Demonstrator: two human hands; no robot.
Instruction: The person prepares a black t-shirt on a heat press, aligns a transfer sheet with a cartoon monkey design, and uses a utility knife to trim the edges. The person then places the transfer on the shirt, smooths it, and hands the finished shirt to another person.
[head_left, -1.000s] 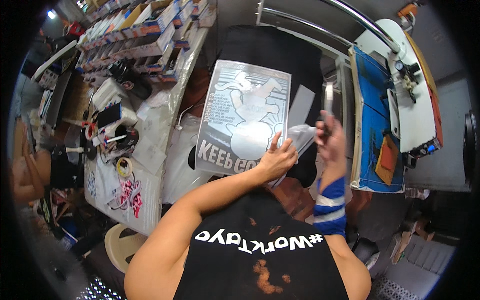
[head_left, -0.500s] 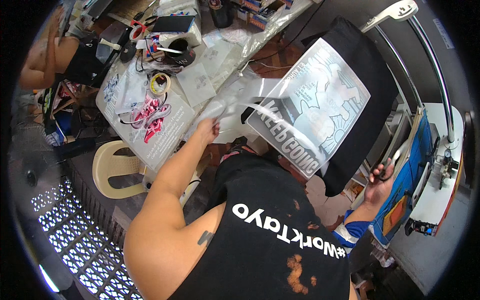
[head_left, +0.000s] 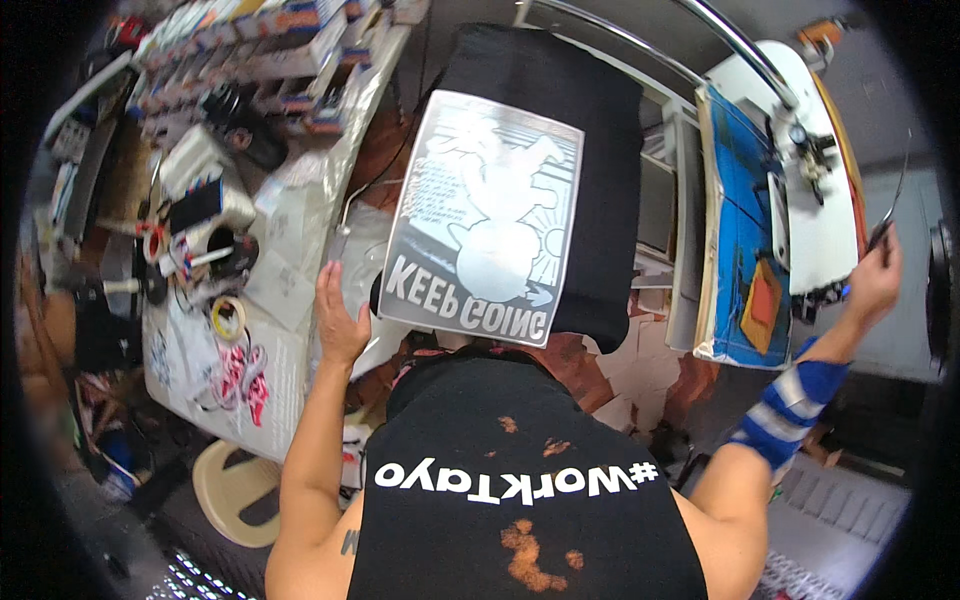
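A silver-grey printed sheet [head_left: 480,210] with a cartoon figure and big lettering lies on black fabric [head_left: 605,170] stretched over a raised board at the centre. My left hand [head_left: 342,315] is just left of the sheet, by the table edge, fingers extended and apart, holding nothing that I can see. My right hand [head_left: 875,275] is out at the far right, beside the white machine [head_left: 820,240], closed on scissors [head_left: 888,215] whose blades point up and away.
The cluttered left table [head_left: 285,390] bears boxes [head_left: 240,60], a tape roll [head_left: 228,318] and a dark flask [head_left: 250,135]. A plastic chair [head_left: 225,480] stands below it. Another person [head_left: 45,360] is at the far left. A blue screen frame [head_left: 740,200] and metal rails [head_left: 740,50] are rightward.
Loose clear strips were on the fabric and carried leftward by my left hand; that hand now shows empty. My right hand has moved outward right with the scissors. The view swung left and back.
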